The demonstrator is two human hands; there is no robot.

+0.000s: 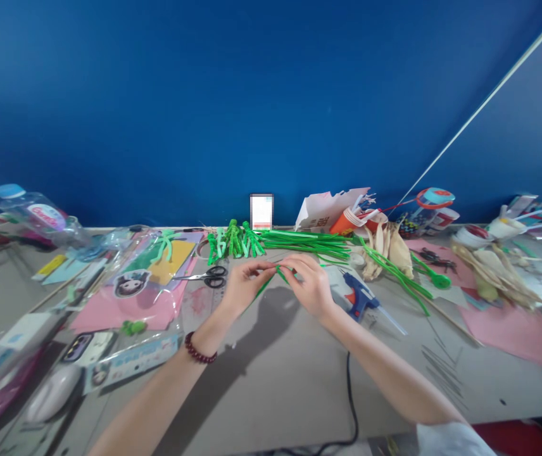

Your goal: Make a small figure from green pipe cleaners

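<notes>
Both hands meet over the middle of the table, fingertips pinched around a green pipe cleaner (265, 285). My left hand (248, 283) grips it near the bend, and one length hangs down beside the palm. My right hand (309, 284) pinches the same piece a little to the right; its fingers partly hide the end. Just behind the hands lies a bundle of green pipe cleaners (304, 243). Left of that bundle stand several twisted green figures (233, 239). Black-handled scissors (214, 277) rest left of my left hand, and a blue glue gun (360, 297) lies right of my right hand.
Pink sheets and plastic packets (131, 304) cover the left side, near a water bottle (43, 212). Red paper cups (347, 220), dried husks (387, 250) and loose green stems (394, 272) sit at right. A black cord (351, 392) runs toward the front edge. A blue wall (252, 114) rises behind.
</notes>
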